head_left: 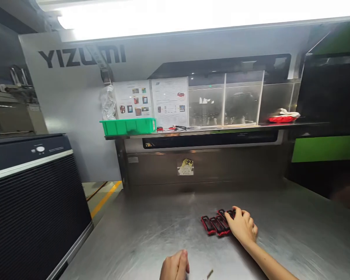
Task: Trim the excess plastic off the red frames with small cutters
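Note:
Several small red-and-black rectangular frames (208,225) lie in a close group on the metal table. At the group's right end is my right hand (242,226), its thumb and fingers curled around one of the black-edged frames, which they partly hide. Low in the view is my left hand (175,266), closed, thumb pressed against the fingers. Whatever it may hold is hidden. A small thin sliver (210,273) shows near the bottom edge, to the right of my left hand.
Behind the metal table (151,217) runs a shelf with a green bin (128,126), scissors-like tools (179,127) and a red item with white cloth (284,116). Printed sheets (170,101) stand above it. A black ribbed machine (35,206) flanks the left side.

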`<act>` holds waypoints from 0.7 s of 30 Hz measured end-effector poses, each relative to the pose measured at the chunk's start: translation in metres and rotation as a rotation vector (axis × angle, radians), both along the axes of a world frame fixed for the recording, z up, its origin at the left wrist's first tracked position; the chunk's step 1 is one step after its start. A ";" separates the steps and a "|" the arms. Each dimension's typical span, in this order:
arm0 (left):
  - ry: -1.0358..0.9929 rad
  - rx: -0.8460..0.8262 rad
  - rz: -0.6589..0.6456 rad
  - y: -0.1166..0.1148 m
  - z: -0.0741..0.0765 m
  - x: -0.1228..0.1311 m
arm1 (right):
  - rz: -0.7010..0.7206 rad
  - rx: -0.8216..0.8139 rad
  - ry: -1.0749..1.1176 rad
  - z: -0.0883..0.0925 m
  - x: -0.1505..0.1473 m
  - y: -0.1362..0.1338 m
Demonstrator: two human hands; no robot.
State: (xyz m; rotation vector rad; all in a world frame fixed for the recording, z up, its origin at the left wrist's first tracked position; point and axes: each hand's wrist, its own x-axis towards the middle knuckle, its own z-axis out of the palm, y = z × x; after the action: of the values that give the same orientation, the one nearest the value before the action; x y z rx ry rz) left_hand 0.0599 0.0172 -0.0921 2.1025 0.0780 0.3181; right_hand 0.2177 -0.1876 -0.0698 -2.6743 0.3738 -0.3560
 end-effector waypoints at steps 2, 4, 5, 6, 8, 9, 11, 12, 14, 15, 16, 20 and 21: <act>-0.011 0.001 -0.011 0.001 -0.001 0.000 | 0.023 0.000 -0.003 -0.003 -0.004 0.011; -0.021 0.003 -0.022 0.002 -0.002 -0.001 | 0.048 0.003 -0.004 -0.007 -0.008 0.019; -0.024 0.002 -0.027 0.002 -0.002 -0.001 | 0.062 0.005 -0.004 -0.008 -0.010 0.021; -0.025 0.001 -0.033 0.003 -0.002 -0.001 | 0.077 0.008 -0.003 -0.010 -0.012 0.023; -0.021 -0.004 -0.042 0.003 -0.002 -0.002 | 0.106 0.015 -0.002 -0.011 -0.016 0.025; -0.018 -0.006 -0.046 0.004 -0.002 -0.003 | 0.116 0.019 -0.003 -0.011 -0.017 0.025; -0.014 -0.011 -0.053 0.004 -0.003 -0.003 | 0.130 0.025 -0.015 -0.010 -0.021 0.025; -0.013 -0.014 -0.054 0.004 -0.004 -0.003 | 0.135 0.027 -0.026 -0.009 -0.023 0.025; -0.014 -0.018 -0.054 0.003 -0.005 -0.003 | 0.174 0.025 -0.059 -0.007 -0.030 0.026; -0.015 -0.021 -0.054 0.003 -0.006 -0.002 | 0.231 0.024 -0.089 -0.006 -0.035 0.027; -0.015 -0.023 -0.053 0.003 -0.007 -0.002 | 0.319 0.023 -0.127 -0.006 -0.041 0.029; -0.005 -0.024 -0.047 0.001 -0.008 0.001 | 0.798 -0.012 -0.309 -0.011 -0.065 0.042; -0.002 -0.023 -0.045 0.001 -0.008 0.001 | 0.846 -0.034 -0.321 -0.013 -0.070 0.045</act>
State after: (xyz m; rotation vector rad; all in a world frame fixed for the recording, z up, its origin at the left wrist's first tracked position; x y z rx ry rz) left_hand 0.0613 0.0183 -0.1005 2.0784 0.0331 0.2911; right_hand 0.1478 -0.1422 -0.0824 -2.4642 -0.8359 -0.4946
